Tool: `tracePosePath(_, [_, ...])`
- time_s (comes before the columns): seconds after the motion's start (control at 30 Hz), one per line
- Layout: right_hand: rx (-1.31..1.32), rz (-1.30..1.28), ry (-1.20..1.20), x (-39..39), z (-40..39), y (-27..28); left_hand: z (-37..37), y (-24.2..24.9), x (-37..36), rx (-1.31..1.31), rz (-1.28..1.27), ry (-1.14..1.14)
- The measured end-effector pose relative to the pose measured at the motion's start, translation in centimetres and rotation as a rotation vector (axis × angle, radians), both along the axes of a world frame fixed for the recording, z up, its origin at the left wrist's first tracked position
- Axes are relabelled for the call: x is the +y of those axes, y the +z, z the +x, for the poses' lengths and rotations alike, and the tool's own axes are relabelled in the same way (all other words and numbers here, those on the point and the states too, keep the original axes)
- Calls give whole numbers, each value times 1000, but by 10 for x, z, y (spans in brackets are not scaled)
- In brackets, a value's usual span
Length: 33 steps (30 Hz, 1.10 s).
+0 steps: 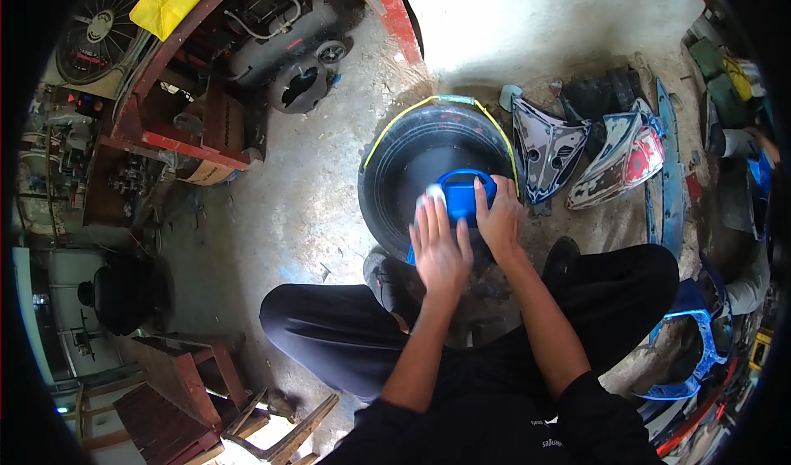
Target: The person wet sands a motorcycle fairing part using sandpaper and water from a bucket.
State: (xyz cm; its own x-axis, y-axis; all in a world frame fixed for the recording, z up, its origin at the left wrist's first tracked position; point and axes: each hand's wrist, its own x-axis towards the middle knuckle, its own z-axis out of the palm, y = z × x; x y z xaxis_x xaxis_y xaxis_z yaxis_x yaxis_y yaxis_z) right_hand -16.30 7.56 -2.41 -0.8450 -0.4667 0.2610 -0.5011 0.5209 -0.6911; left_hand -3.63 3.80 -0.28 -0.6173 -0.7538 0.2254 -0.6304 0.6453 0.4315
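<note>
Over a large black bucket (371, 210), my right hand (500, 222) grips a glossy blue plastic part (461, 200) with a rounded loop at its top. The thumb lies on the near face of the part and the fingers curl around its right side. My left hand (441, 255) is at the part's left side, its fingers long and close together, slightly blurred. A small white piece (435, 191) shows at those fingertips, against the blue part; what it is I cannot tell. Below the left hand's fingers a blue edge (411, 255) pokes out, and the rest is hidden.
A yellow-covered handle (395, 121) arcs along the bucket's rim. Scuffed fairing panels (618, 156) lie on the concrete floor to the right, near a blue frame-like part (696, 354). At left stand a red bench frame (194, 148) and a wooden stool (185, 383). My legs flank the bucket.
</note>
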Motion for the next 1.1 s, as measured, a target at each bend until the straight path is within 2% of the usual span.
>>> tracePosePath(0.07, [13, 5, -25, -1, 2, 1, 40, 3, 38, -92, -10, 0])
tracePosePath(0.17, [13, -47, -13, 3, 2, 1, 42, 3, 44, -108, -5, 6])
tracePosePath(0.33, [3, -36, 13, 9, 4, -2, -34, 3, -25, -19, 36, 62])
tracePosePath(0.37, [11, -23, 2, 6, 4, -2, -26, 8, -19, 28, 55, 33])
tracePosePath(0.47, [21, -8, -37, -1, 2, -1, 32, 0, 31, -78, 9, 10])
tracePosePath(0.57, [5, -26, -35, 3, 4, 1, 46, -5, 45, -140, 16, 19])
tracePosePath(0.67, [9, -59, -17, 1, 0, 0, -10, 2, -3, -61, -41, 53])
tracePosePath(0.73, [-14, -16, -19, 3, 0, -3, -38, 1, -32, -109, 42, 92])
tracePosePath(0.77, [-36, -5, -14, 3, 0, -3, -37, 1, -30, -28, 58, 85])
tracePosePath(0.9, [0, -13, -26, -1, 1, 1, 35, -4, 31, -32, 1, 35])
tracePosePath(0.97, [21, -55, -26, -1, -1, 3, 56, -4, 49, -251, -61, 37])
tracePosePath(1.0, [38, -92, -14, 1, 1, 2, 50, -1, 44, -261, -55, 38])
tracePosePath(1.1, [36, -67, -4, 0, -1, -2, -14, 5, -10, -52, -4, 83])
